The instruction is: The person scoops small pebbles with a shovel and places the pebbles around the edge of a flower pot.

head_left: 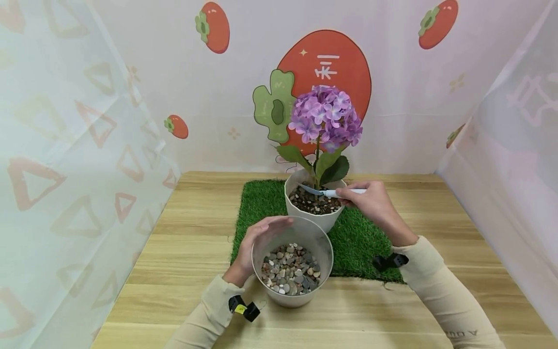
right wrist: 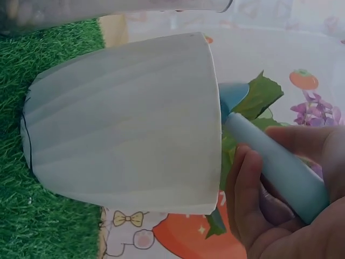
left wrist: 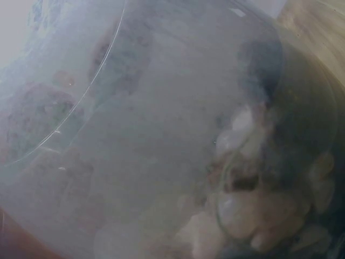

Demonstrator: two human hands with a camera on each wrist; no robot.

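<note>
In the head view a white pot (head_left: pixel 311 217) of dark soil and small stones holds a purple flower (head_left: pixel 327 116). My right hand (head_left: pixel 370 201) grips the white handle (head_left: pixel 344 193) of a small trowel, its blade (head_left: pixel 310 189) over the soil inside the pot rim. The right wrist view shows my right hand (right wrist: pixel 280 194) round the pale handle (right wrist: pixel 277 164) beside the pot (right wrist: pixel 124 124). My left hand (head_left: pixel 257 245) holds the side of a translucent container (head_left: pixel 293 299) of pebbles, tilted in front of the pot. In the left wrist view the container wall (left wrist: pixel 161 108) fills the picture, pebbles (left wrist: pixel 259 216) blurred behind it.
A green grass mat (head_left: pixel 357 249) lies under the flower pot on the wooden table (head_left: pixel 174 271). Behind stands a pale backdrop (head_left: pixel 392 87) with printed red fruits, and similar sheets hang at the left and right sides.
</note>
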